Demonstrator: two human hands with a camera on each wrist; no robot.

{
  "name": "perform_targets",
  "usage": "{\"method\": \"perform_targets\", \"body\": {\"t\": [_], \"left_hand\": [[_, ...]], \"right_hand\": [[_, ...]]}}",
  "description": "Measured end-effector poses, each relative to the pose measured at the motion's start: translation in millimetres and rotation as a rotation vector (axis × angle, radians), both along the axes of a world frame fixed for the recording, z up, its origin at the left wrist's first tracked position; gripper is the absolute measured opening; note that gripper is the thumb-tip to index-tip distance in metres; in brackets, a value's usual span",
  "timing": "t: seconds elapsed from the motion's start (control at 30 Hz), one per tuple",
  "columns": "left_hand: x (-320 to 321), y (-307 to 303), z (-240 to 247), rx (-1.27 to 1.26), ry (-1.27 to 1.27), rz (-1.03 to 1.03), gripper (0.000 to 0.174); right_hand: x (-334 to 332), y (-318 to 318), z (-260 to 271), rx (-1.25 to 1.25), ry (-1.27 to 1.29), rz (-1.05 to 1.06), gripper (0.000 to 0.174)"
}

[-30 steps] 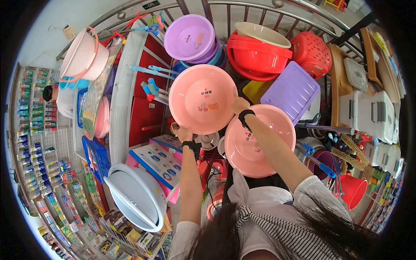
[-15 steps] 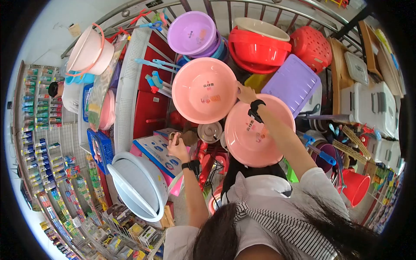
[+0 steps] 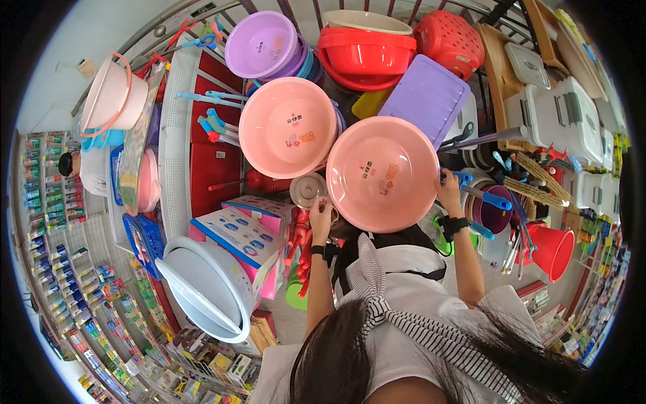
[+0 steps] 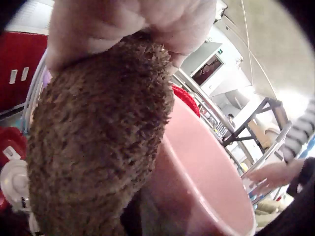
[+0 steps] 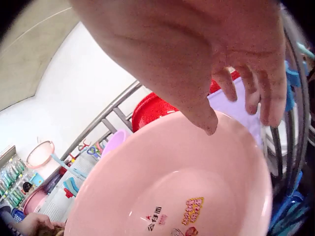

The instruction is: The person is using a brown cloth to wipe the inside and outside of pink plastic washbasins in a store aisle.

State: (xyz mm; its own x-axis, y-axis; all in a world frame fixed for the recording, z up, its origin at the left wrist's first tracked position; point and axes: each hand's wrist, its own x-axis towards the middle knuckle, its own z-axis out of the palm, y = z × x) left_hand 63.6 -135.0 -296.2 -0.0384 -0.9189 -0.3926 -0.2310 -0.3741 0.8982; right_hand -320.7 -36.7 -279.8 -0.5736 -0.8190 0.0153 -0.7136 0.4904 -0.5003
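A near pink basin (image 3: 377, 205) tilts toward me, its printed inside showing. Just beyond and left of it stands a matching far pink basin (image 3: 288, 145). My left hand (image 3: 320, 221) is by the near basin's lower left rim and grips a brown fuzzy cloth (image 4: 98, 137), which hangs down beside the basin's outer wall in the left wrist view. At the opposite rim is my right hand (image 3: 449, 194). In the right wrist view its thumb (image 5: 204, 118) overlaps the rim, while the loosely bent fingers (image 5: 251, 93) are spread outside it.
Purple basins (image 3: 259, 44) and red basins (image 3: 367, 50) are stacked behind. A purple lid (image 3: 427, 101) leans at the right. Boxes (image 3: 235, 232) and a pale blue tub (image 3: 208, 289) stand to the left, a red bucket (image 3: 552, 252) to the right. Blue-handled poles (image 3: 494, 200) jut out near my right hand.
My left hand has come off the far basin's left side and drawn back with the cloth. My right hand has gone from that basin to the near basin's right rim. The near basin appears higher.
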Motion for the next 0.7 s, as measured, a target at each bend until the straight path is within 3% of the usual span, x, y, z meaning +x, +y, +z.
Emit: {"method": "perform_targets", "body": {"t": [0.03, 0.13, 0.27, 0.37, 0.4, 0.47, 0.53, 0.6, 0.67, 0.7], "left_hand": [[-4, -2, 0, -0.001, -0.003, -0.008, 0.014], [-14, -4, 13, -0.017, -0.224, -0.038, 0.037], [-12, -5, 8, -0.004, -0.252, -0.117, 0.034], [1, -2, 3, -0.081, -0.177, -0.090, 0.031], [1, 0, 23, -0.163, -0.205, -0.063, 0.024], [11, 2, 54, -0.110, -0.118, -0.017, 0.022], [10, 3, 95, -0.042, 0.077, 0.068, 0.012], [7, 5, 124, -0.014, 0.187, 0.108, 0.009], [-2, 8, 153, 0.047, 0.400, 0.159, 0.006], [-11, 12, 166, 0.104, 0.519, 0.192, 0.008]], "right_hand": [[-4, 8, -5, 0.029, -0.117, 0.020, 0.055], [2, 14, -12, 0.020, -0.204, 0.000, 0.047], [31, -2, 7, -0.054, -0.072, -0.121, 0.034], [27, -1, 13, -0.020, -0.008, -0.012, 0.038], [27, -1, 22, 0.047, -0.108, 0.010, 0.044], [35, 8, 12, -0.188, 0.063, 0.370, 0.051], [72, -24, 81, -0.024, -0.381, 0.650, 0.057], [126, -27, 83, -0.056, -0.589, 0.782, 0.057], [166, -47, 140, -0.088, -0.524, 1.069, 0.086], [184, -52, 145, -0.069, -0.720, 1.049, 0.093]]}}
